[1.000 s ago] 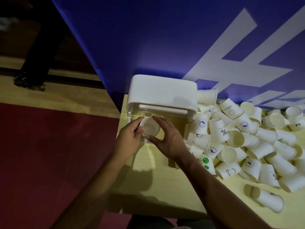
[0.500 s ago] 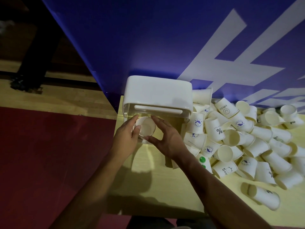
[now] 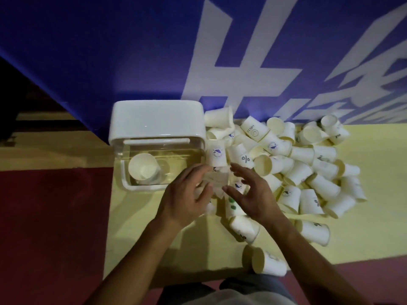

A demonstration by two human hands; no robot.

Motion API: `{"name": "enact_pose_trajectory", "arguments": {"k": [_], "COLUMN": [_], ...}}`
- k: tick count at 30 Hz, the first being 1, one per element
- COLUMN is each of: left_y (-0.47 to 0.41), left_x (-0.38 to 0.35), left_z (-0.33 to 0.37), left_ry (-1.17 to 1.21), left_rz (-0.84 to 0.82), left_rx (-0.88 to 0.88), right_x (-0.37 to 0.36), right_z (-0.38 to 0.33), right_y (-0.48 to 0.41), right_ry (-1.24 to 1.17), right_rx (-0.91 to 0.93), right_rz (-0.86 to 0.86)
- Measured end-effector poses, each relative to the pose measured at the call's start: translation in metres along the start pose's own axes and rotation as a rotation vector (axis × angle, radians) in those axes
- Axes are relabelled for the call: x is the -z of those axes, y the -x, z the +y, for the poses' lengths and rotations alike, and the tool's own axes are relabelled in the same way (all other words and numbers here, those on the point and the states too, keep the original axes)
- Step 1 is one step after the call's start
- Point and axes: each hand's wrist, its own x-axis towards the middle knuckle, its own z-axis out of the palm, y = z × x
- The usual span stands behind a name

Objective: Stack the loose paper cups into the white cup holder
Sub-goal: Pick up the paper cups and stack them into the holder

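The white cup holder [image 3: 157, 121] stands at the table's back left, with a white lid on a clear body. One paper cup [image 3: 143, 167] sits inside it on the left, mouth towards me. A big pile of loose paper cups [image 3: 297, 164] lies to its right. Both hands are at the near left edge of that pile, just right of the holder's front corner. My left hand [image 3: 187, 201] curls its fingers around a motion-blurred cup [image 3: 217, 180]. My right hand [image 3: 251, 194] is beside that cup with its fingers spread, over other cups.
A blue wall with large white lettering [image 3: 242, 69] rises right behind the holder and pile. The yellow table [image 3: 132, 234] ends on the left at a dark red floor [image 3: 50, 227]. Stray cups [image 3: 267, 261] lie near the front edge by my right forearm.
Both hands have left the cup in the holder and moved right to the edge of the pile. The cup now stays inside the holder. The camera has moved closer.
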Motion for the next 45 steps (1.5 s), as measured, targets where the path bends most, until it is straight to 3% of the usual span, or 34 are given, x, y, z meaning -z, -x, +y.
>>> {"name": "enact_pose_trajectory", "arguments": {"k": [9, 16, 23, 27, 36, 42, 45], "left_y": [0.001, 0.016, 0.038, 0.034, 0.030, 0.034, 0.037], "left_x": [-0.144, -0.235, -0.276, -0.278, -0.258, -0.242, -0.226], "left_z": [0.057, 0.074, 0.063, 0.062, 0.066, 0.079, 0.075], "left_ry": [-0.118, -0.408, -0.624, -0.666, -0.256, -0.162, -0.088], "left_rz": [-0.409, -0.889, -1.092, -1.080, -0.746, -0.539, -0.457], "left_rx": [-0.061, -0.132, -0.297, -0.266, 0.064, 0.264, 0.247], "right_x": [0.097, 0.144, 0.160, 0.161, 0.132, 0.132, 0.134], "right_z": [0.106, 0.192, 0.241, 0.248, 0.295, 0.285, 0.271], "right_y": [0.063, 0.100, 0.130, 0.140, 0.160, 0.161, 0.162], "right_ry": [-0.043, -0.049, -0.026, -0.004, 0.307, 0.174, 0.120], "right_rx": [-0.226, -0.298, -0.337, -0.353, -0.322, -0.391, -0.361], "right_rz": [0.117, 0.085, 0.010, 0.007, -0.157, -0.004, 0.040]}}
